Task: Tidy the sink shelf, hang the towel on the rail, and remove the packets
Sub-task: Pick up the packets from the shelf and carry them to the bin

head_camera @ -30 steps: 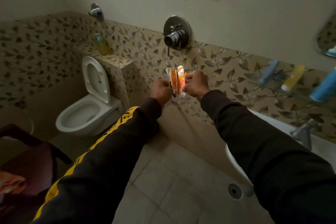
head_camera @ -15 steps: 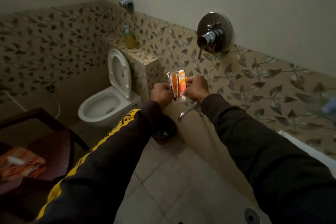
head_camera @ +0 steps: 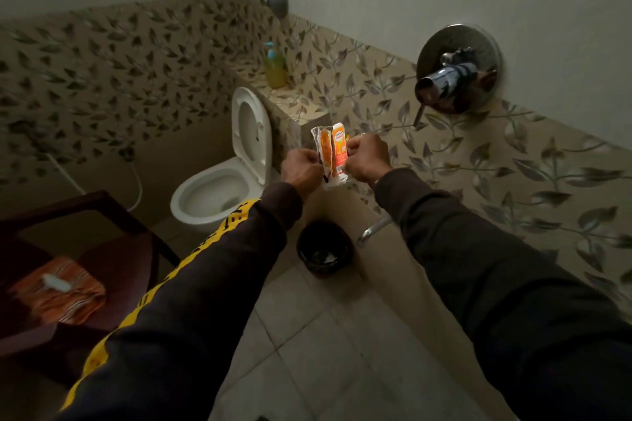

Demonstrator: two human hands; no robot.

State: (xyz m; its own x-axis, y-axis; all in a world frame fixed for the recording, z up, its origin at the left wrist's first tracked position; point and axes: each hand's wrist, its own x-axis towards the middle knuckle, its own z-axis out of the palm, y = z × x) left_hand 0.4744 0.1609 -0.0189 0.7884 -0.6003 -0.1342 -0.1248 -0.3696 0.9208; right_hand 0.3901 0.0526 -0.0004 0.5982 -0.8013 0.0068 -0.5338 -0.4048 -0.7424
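Head view: leaf-patterned tiled wall [head_camera: 102, 79] spans upper left to right. Dark wooden chair [head_camera: 113, 249] at lower left carries an orange cloth [head_camera: 58, 294]. White toilet [head_camera: 219, 191], lid up, sits left of centre. Chrome mixer valve [head_camera: 458, 72] upper right. Dark bin [head_camera: 325, 249] on the floor, directly below the hands. Left hand [head_camera: 302, 171] and right hand [head_camera: 367, 155] both pinch the orange packets [head_camera: 333, 155] at frame centre, held upright between them.
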